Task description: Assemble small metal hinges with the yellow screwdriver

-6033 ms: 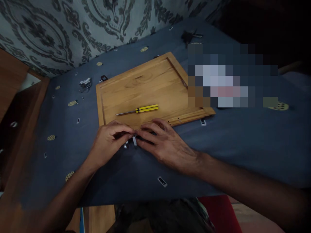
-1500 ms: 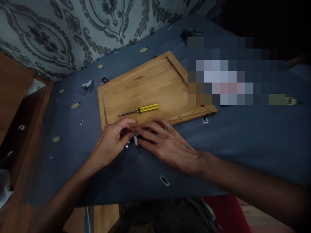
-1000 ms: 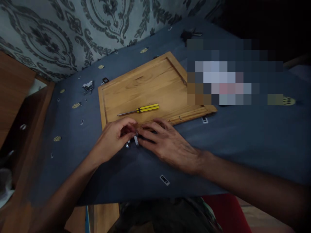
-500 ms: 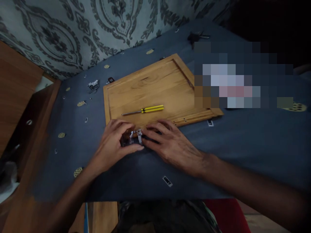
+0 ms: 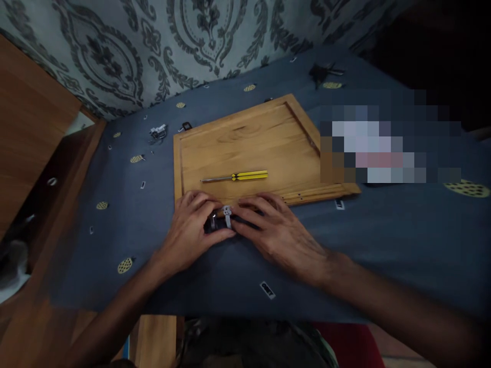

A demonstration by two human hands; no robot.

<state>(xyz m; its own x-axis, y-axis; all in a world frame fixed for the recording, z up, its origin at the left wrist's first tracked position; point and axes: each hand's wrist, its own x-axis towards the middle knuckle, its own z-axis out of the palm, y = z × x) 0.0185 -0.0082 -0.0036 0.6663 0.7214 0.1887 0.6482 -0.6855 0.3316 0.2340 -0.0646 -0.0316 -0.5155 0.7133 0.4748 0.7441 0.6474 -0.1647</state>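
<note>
- The left hand (image 5: 191,231) is curled, with its fingers over the top of a small metal fitting (image 5: 227,216) and its thumb tucked in below, so it pinches the piece.
- The right hand (image 5: 282,236) reaches in from the other side with its fingers stretched out and the tips on the fitting. Its thumb is hidden, so I cannot tell whether it grips or only presses.
- The fitting sits between the two sets of fingertips, right at the near edge of the wooden panel (image 5: 249,135), which lies flat on the blue cloth (image 5: 383,240) that covers the desk.
- A second ago two silvery ends hung down below the fingers. Now only one bright upright piece shows beside a dark part, and the left thumb has slid in under it.
- Both hands have closed in a little, and the piece is closer to the panel's edge than before.
- As I read it, the fitting is being brought together and steadied against the panel edge by hand, not yet fixed with a tool.
- The yellow screwdriver (image 5: 238,177) lies on the panel just beyond the fingers, in the same place as before and untouched.
- Another small metal part (image 5: 158,131) lies on the cloth well off to the left, beyond the panel's far corner.
</note>
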